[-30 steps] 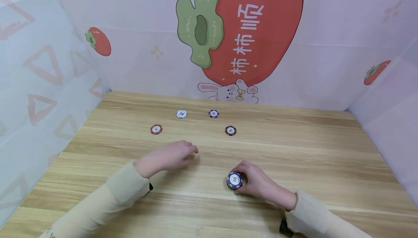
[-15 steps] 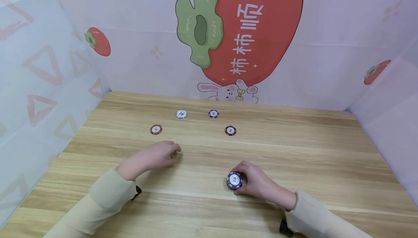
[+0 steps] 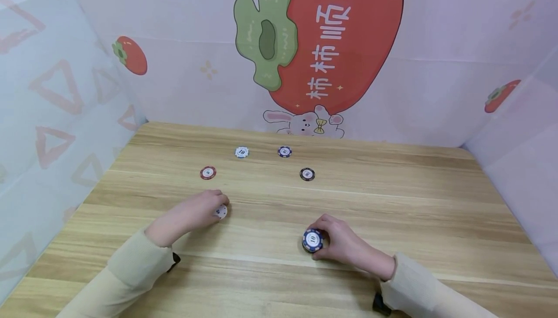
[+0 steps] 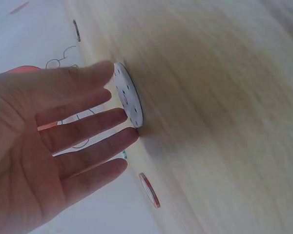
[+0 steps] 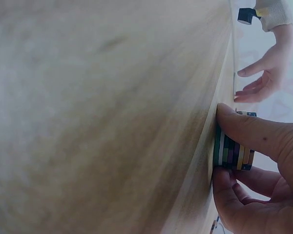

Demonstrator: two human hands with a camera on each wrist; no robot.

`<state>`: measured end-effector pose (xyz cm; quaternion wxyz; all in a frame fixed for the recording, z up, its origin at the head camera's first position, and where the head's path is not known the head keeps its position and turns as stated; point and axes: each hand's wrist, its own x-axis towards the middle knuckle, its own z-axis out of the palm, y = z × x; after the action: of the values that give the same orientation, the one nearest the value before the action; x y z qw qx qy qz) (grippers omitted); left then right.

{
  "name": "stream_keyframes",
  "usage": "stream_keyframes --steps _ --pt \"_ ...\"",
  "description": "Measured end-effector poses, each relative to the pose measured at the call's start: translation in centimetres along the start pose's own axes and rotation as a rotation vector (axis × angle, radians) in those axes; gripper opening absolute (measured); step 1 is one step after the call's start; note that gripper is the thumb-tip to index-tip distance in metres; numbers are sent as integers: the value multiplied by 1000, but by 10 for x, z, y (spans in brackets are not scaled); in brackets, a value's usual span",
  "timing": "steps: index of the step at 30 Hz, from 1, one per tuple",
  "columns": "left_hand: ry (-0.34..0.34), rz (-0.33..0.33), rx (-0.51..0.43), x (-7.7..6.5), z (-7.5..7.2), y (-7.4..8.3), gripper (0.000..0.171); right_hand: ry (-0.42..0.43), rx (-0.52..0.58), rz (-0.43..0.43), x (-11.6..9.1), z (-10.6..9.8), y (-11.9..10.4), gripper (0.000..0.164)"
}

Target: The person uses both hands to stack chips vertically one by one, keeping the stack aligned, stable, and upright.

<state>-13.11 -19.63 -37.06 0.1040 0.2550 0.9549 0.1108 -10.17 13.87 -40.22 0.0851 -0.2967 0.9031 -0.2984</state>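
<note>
In the head view my left hand (image 3: 189,216) is low over the table at centre left, around a white poker chip (image 3: 222,211). The left wrist view shows my thumb at one edge of the white chip (image 4: 128,95) and fingertips at the opposite edge, pinching it close to the wood. My right hand (image 3: 346,245) grips a stack of poker chips (image 3: 312,240) with a blue 10 chip on top. From the right wrist, thumb and fingers span the sides of the stack (image 5: 229,148), which stands on the table with several colours layered.
Single chips lie flat farther back: a red chip (image 3: 208,172), a light blue-and-white chip (image 3: 241,152), a dark blue chip (image 3: 285,151) and a black chip (image 3: 307,174). Behind the wooden table (image 3: 414,201) rises a printed backdrop (image 3: 183,85).
My left hand has moved left across the table, and the white chip has come into sight at its fingertips. My right hand has stayed on the stack.
</note>
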Motion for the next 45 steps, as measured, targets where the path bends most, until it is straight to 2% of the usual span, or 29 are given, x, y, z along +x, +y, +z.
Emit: stream_keyframes --steps 8,12,23,30,34,39,45 --pt "30 3 98 -3 1 1 25 1 16 -8 1 -1 0 47" --pt "51 8 116 -2 2 2 24 3 14 -12 1 -1 0 47" --pt "51 -11 117 -1 3 2 25 11 12 -20 0 0 0 47" --pt "99 10 131 -2 4 2 29 5 9 -20 0 0 1 47" --pt "119 17 123 -1 4 2 27 7 9 -20 0 0 1 47" --pt "104 17 107 0 4 3 23 7 13 -14 0 0 0 46" --pt "105 47 66 0 4 3 15 -2 14 -4 0 0 0 46"
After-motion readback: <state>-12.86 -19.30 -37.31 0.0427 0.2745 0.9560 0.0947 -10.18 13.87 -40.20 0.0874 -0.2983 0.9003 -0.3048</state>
